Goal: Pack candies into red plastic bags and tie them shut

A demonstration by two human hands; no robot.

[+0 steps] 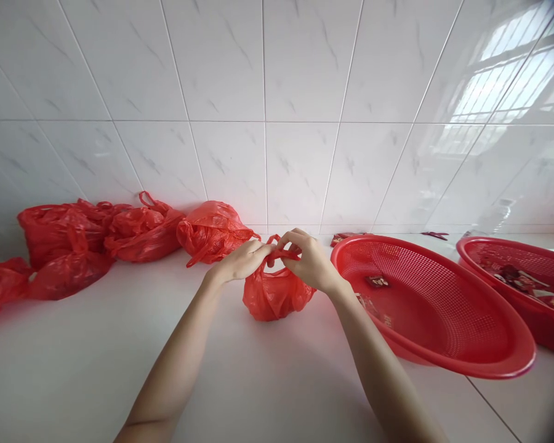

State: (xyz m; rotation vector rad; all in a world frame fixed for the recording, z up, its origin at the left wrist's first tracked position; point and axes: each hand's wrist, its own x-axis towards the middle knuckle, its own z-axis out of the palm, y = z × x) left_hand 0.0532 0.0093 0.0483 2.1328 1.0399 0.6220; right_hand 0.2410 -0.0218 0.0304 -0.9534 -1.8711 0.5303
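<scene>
Bag on white bench

Bench spreads nearest, with room between the forearms. Further in, left grip and right grip pinch the bag's handles. Two red baskets crowd the right; at least five more red bags line the left. Tiled wall edges the bench behind.

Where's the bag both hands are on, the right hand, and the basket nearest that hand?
Red bag [277, 298]: head view, on its bulging front.
Right hand [311, 261]: head view, on its back.
Red basket [466, 307]: head view, on its perforated inner wall.
</scene>
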